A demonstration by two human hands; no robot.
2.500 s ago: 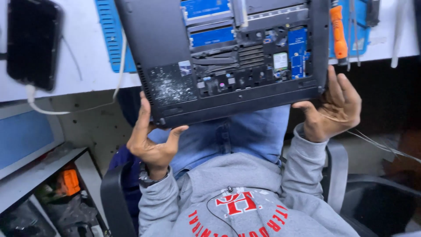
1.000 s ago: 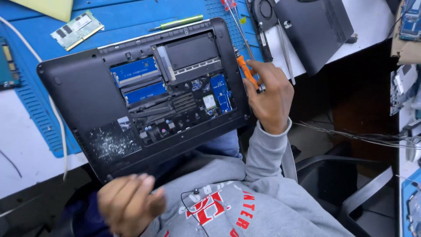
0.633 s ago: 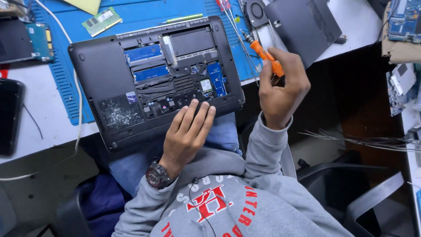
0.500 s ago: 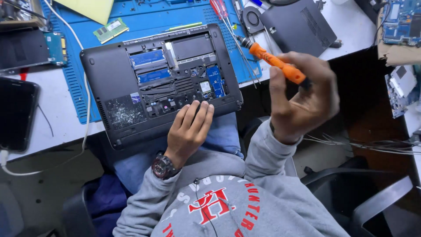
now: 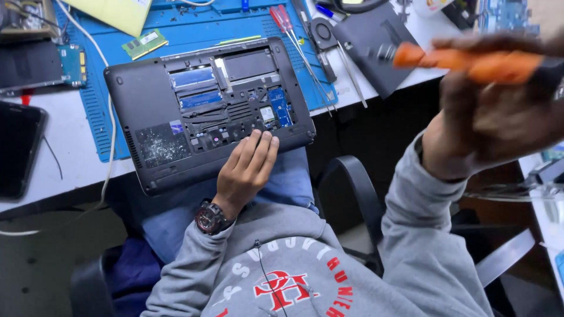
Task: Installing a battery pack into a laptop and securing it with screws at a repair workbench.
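An opened dark laptop [image 5: 147, 100] lies bottom side up, half on the blue work mat [image 5: 194, 26] and half over my lap, with its blue memory sticks and circuit board showing. My left hand [image 5: 247, 170] rests flat on the laptop's near edge, fingers together, holding nothing. My right hand [image 5: 499, 117] is raised close to the camera and blurred, closed around an orange-handled screwdriver [image 5: 470, 61] held roughly level.
On the mat lie a loose green memory stick [image 5: 144, 44], red-handled screwdrivers [image 5: 282, 17] and a small fan [image 5: 323, 29]. A dark cover panel [image 5: 370, 44] sits at the right, a black tablet [image 5: 17, 147] at the left. A chair armrest [image 5: 352, 176] is beside my knee.
My right hand has lifted the orange screwdriver up and to the right, toward the camera. My left hand has stayed on the laptop's near edge.
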